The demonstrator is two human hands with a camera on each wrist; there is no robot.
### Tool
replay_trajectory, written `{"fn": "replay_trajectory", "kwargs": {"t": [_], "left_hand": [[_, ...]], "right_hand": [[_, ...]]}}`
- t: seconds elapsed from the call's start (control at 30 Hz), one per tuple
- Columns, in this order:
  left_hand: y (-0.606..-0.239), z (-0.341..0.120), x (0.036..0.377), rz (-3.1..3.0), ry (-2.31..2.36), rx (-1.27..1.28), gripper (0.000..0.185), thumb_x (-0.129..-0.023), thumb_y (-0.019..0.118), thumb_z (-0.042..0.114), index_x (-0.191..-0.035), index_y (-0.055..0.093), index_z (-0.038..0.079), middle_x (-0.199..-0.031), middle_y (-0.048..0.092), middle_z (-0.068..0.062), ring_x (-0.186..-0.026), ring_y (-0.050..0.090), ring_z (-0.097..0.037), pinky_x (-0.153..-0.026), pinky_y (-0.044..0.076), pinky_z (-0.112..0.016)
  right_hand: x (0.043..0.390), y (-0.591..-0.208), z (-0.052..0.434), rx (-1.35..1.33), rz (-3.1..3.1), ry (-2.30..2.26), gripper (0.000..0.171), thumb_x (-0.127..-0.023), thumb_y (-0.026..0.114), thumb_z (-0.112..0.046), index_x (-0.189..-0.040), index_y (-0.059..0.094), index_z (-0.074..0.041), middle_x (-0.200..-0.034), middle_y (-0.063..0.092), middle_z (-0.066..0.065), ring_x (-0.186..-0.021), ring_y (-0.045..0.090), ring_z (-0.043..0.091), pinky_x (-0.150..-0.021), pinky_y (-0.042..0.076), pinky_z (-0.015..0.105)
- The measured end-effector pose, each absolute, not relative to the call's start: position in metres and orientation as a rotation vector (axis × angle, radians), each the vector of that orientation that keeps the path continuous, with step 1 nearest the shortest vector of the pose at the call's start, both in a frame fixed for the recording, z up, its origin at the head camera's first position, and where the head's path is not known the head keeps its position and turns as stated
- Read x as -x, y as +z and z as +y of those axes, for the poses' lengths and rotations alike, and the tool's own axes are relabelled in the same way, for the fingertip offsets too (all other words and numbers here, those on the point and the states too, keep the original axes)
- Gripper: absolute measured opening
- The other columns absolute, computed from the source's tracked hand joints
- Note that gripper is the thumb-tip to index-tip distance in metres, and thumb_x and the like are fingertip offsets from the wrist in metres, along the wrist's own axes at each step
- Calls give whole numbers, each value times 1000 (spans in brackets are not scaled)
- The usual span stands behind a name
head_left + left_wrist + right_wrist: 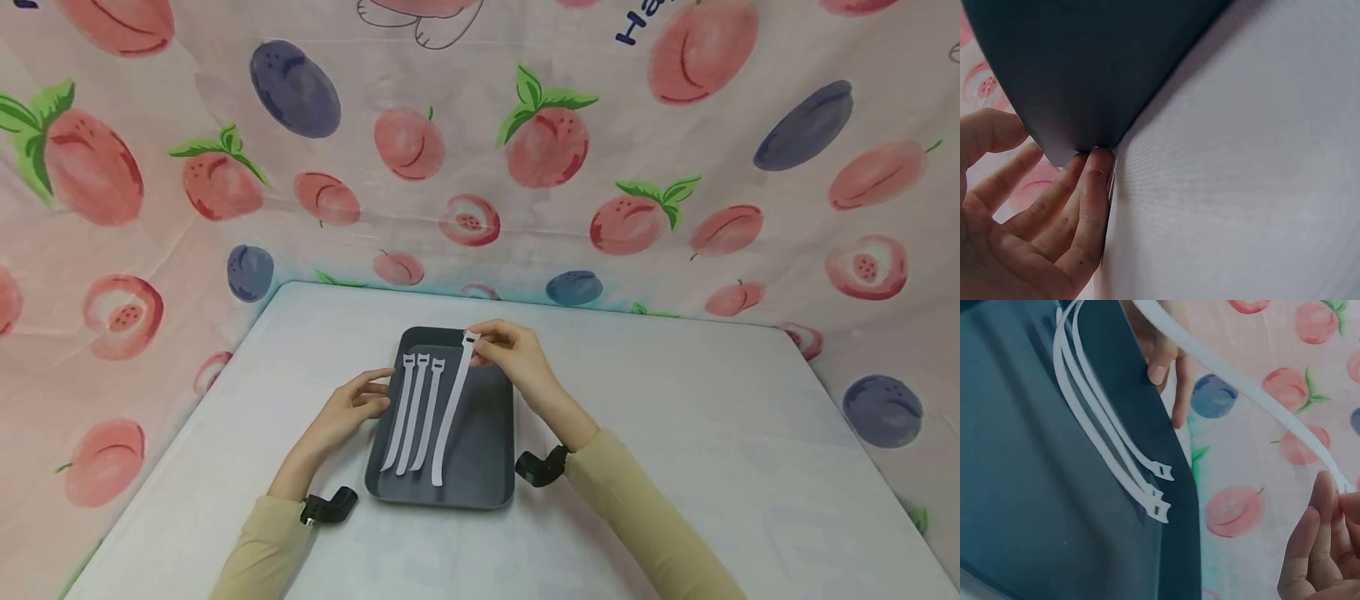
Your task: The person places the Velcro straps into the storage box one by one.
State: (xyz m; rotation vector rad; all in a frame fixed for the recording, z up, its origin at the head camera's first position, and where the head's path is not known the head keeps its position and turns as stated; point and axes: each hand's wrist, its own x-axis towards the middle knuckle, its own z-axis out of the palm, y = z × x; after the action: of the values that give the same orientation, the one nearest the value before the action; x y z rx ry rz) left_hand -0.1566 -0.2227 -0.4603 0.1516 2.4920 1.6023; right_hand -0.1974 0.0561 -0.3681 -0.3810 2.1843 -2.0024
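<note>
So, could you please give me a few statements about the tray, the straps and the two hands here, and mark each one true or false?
1. The right hand pinches the slotted end of one white strap. True.
2. Three other straps lie side by side in the dark tray. True.
3. The left hand grips a strap. False: its straight fingers touch the tray's left edge and hold nothing.
4. The tray is round and red. False: it is rectangular with rounded corners and dark grey.
5. The tray sits on a pale table in front of a fruit-printed cloth. True.
</note>
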Motion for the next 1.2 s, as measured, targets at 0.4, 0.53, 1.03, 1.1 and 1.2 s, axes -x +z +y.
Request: {"fn": "replay_trajectory", "kwargs": {"t": [0.4, 0.53, 1.03, 1.1, 1.2], "left_hand": [[-457, -222, 156, 2490, 1597, -146, 50, -95, 59, 19, -143, 44, 17, -131, 56, -24, -119, 58, -37, -97, 48, -48], [-456, -222, 156, 2495, 1602, -147, 51, -95, 59, 20, -143, 44, 17, -131, 56, -24, -118, 58, -37, -96, 47, -50], [-456, -223, 156, 2496, 1598, -134, 50, -95, 59, 20, -143, 45, 18, -131, 56, -24, -119, 58, -38, -97, 46, -51], [-457, -223, 156, 2499, 1596, -126, 50, -95, 59, 20, -142, 46, 18, -131, 57, -23, -120, 58, -38, -98, 46, -52], [-457, -222, 156, 2501, 1588, -125, 50, -94, 59, 20, -142, 46, 19, -131, 57, -22, -120, 58, -37, -98, 45, -51]], "right_hand": [[210, -388, 42, 280, 2192, -1887, 25, -91, 56, 1, -115, 64, 5, -79, 64, 3, -64, 66, 8, -84, 55, 48], [212, -394, 40, 253, 2209, -1848, 24, -91, 56, 0, -114, 65, 5, -81, 65, 6, -64, 66, 9, -84, 55, 49], [219, -416, 26, 222, 2260, -1761, 21, -89, 57, 1, -108, 68, 4, -77, 67, 9, -61, 66, 10, -76, 58, 43], [219, -419, 25, 210, 2272, -1743, 21, -89, 58, 1, -107, 68, 3, -77, 68, 10, -61, 66, 10, -73, 58, 40], [219, -422, 23, 198, 2291, -1721, 21, -88, 58, 0, -105, 69, 3, -76, 69, 11, -60, 66, 9, -69, 58, 37]]}}
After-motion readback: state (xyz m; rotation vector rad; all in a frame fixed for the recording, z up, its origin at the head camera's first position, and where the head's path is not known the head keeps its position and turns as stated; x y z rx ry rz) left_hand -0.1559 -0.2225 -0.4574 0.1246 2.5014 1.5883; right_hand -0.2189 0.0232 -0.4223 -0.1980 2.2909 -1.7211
